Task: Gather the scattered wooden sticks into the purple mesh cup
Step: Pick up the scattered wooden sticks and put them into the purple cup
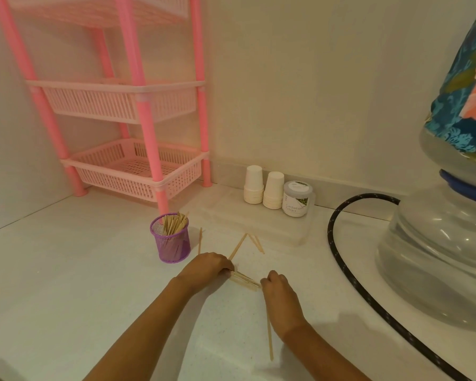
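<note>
**Wooden sticks, part gathered, lie around a purple mesh cup on a white surface [66, 270].**

The purple mesh cup [172, 246] stands upright, packed with pale flat sticks [173, 222] that lean toward its right rim. Just to its right a single stick [200, 240] lies pointing away from me. Further right a slanted stick [238, 246] meets a crossed pair [257, 243] at a peak. A bundle of sticks [245, 280] lies flat, my left hand [206, 266] and right hand [279, 295] gripping its two ends. A long stick [270, 339] lies near my right wrist.
</note>
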### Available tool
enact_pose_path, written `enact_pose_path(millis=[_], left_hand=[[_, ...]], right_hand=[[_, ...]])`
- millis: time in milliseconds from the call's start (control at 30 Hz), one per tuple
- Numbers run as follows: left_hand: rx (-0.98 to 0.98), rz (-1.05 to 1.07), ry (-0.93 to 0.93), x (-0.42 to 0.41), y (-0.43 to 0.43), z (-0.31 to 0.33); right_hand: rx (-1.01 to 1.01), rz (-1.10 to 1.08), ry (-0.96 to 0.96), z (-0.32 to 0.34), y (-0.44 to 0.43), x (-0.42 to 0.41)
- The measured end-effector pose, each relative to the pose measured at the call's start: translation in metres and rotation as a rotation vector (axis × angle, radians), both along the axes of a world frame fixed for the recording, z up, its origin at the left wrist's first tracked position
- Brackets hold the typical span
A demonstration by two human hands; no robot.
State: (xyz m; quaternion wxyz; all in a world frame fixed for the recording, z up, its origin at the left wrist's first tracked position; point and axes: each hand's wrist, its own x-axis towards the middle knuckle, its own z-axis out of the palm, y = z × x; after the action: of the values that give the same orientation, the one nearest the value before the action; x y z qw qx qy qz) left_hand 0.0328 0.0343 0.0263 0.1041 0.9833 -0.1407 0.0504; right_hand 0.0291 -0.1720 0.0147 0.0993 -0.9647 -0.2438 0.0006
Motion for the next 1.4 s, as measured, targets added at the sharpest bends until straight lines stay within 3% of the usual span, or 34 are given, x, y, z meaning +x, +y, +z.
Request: enact_pose_path(millis=[367,433,567,667,767,933,1167,1400], left_hand=[[0.006,0.174,-0.189,-0.011,0.014,0.031],[-0.223,0.219,-0.285,-0.018,0.018,0.041],[-0.962,0.547,-0.472,-0.025,0.028,0.063],[-1.467,0.632,-0.576,-0.023,0.043,0.076],[-1.677,0.63,-0.65,-0.016,0.059,0.083],[-1.636,0.691,-0.734,0.0,0.075,0.079],[-1.269,0.762,-0.638,0.002,0.077,0.051],[-1.236,0.723,-0.597,0.001,0.075,0.047]], right_hand=[[0.095,-0.033,-0.111,-0.006,-0.011,0.01],[0.095,-0.029,-0.087,-0.007,-0.011,0.01],[0.127,-0.031,-0.087,-0.008,-0.012,0.013],[0.13,-0.015,-0.066,-0.01,-0.014,0.015],[0.117,-0.012,-0.066,-0.01,-0.014,0.016],[0.113,-0.007,-0.066,-0.012,-0.014,0.018],[0.095,-0.006,-0.06,-0.012,-0.014,0.019],[0.107,-0.013,-0.053,-0.01,-0.014,0.019]])
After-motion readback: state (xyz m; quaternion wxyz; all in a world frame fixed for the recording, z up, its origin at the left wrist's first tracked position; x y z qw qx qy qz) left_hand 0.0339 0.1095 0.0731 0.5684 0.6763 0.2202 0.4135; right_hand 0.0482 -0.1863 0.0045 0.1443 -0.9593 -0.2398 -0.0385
